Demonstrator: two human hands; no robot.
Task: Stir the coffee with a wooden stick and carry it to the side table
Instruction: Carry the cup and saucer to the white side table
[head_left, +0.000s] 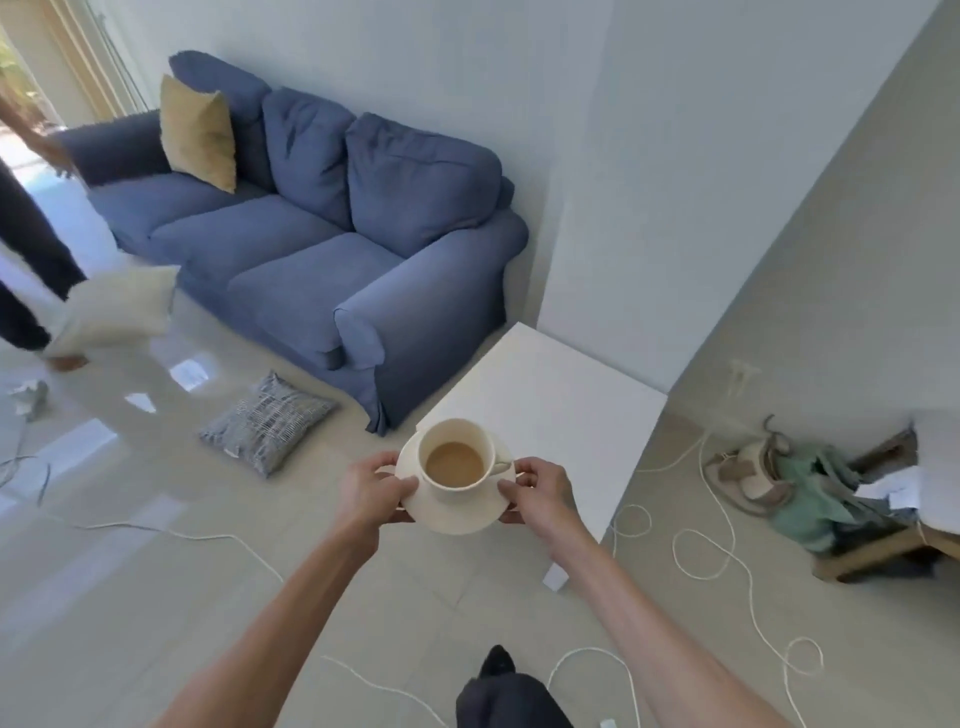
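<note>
Saucer (457, 512) between left hand (370, 486), right hand (540, 491)

Head-worn view, forward-down over floor (156, 597).

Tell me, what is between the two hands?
In the head view, a saucer with a cup of milky coffee on it sits between the left hand and the right hand. Both hands hold the saucer's edges.

Bright daylight from upper left, floor (156, 571) glare, wide-angle edge bending
</note>
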